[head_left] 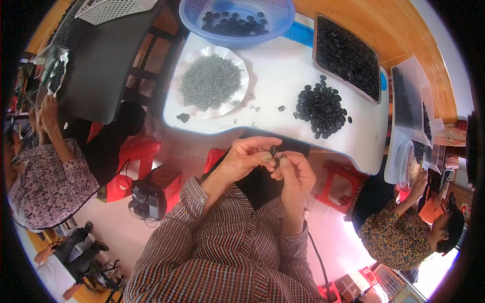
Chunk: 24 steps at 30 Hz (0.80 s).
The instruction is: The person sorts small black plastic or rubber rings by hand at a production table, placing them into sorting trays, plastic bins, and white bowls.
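Note:
In front of my chest, just below the table's near edge, both hands meet. My left hand [246, 157] pinches a small black oval piece [273, 150] between thumb and fingers. Right against it, the closed thumb and fingers of my right hand [297, 174] grip something too small to make out. On the white table [273, 65], a loose pile of similar black oval pieces [320, 112] lies to the right. A white plate with a wavy rim [243, 91] on the left holds a heap of small grey pieces [209, 81].
A blue perforated basket [188, 22] with black pieces stands at the far edge. A tray [315, 48] full of black pieces lies far right. People sit at both sides, one with a patterned sleeve [76, 166]. Red stools [339, 184] stand around the table.

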{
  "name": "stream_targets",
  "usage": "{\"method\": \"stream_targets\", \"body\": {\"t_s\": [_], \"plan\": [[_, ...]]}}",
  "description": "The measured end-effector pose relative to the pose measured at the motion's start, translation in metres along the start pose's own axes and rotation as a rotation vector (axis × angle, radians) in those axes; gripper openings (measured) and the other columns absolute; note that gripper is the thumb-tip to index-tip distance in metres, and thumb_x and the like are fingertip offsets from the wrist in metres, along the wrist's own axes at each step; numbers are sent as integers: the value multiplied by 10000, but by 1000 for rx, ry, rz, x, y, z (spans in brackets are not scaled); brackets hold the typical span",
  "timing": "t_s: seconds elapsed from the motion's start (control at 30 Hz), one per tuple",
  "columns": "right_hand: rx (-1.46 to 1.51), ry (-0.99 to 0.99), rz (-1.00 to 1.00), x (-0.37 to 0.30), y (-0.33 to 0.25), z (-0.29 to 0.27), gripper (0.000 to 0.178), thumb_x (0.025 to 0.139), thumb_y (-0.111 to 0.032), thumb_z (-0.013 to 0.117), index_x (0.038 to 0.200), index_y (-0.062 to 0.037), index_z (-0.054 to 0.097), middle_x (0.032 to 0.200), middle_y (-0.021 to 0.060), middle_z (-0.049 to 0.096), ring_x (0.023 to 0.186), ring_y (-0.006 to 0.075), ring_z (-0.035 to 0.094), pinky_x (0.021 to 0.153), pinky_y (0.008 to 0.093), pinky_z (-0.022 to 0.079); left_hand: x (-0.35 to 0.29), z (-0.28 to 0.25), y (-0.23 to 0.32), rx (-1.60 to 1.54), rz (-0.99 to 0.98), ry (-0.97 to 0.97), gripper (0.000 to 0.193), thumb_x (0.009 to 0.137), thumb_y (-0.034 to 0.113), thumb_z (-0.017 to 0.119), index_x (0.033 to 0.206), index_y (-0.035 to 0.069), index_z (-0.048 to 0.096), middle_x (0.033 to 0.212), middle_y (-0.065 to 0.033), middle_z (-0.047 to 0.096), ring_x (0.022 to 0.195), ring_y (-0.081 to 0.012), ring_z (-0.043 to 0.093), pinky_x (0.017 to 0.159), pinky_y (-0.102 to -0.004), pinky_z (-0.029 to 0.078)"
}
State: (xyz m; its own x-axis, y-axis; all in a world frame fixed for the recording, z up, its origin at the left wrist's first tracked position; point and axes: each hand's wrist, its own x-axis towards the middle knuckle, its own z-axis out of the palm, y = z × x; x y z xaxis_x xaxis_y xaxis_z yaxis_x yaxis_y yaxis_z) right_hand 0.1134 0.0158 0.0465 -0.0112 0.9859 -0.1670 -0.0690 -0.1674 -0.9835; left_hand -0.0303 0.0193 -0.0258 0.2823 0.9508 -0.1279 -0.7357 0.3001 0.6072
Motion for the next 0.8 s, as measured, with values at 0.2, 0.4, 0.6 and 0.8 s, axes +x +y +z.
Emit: {"method": "stream_targets", "body": {"t_s": [0.2,0.4,0.6,0.8], "plan": [[-36,-24,10,-1,-2,0,60,915,10,533,953,41,567,900,89,624,692,81,599,617,198,514,-1,0,1,-31,-15,-5,357,899,31,598,1246,-35,550,898,-101,666,795,-149,644,731,-277,541],[-70,-5,6,-1,4,-2,50,906,20,545,945,40,569,920,87,612,690,85,601,602,204,522,-1,2,2,102,-5,3,346,905,32,593,1242,-35,557,926,-86,657,809,-134,637,734,-262,532],[-77,-1,-28,-1,6,-2,39,896,29,555,928,42,574,916,85,602,684,90,607,589,205,522,-2,7,8,259,8,15,338,897,7,594,1235,17,588,951,-38,647,798,-87,607,742,-222,504],[-146,-4,-72,0,6,-3,31,888,32,561,912,45,575,928,86,598,677,93,613,581,203,516,-2,12,13,379,93,-21,355,881,-19,602,1233,32,597,932,-6,549,825,-70,564,724,-197,476]]}}
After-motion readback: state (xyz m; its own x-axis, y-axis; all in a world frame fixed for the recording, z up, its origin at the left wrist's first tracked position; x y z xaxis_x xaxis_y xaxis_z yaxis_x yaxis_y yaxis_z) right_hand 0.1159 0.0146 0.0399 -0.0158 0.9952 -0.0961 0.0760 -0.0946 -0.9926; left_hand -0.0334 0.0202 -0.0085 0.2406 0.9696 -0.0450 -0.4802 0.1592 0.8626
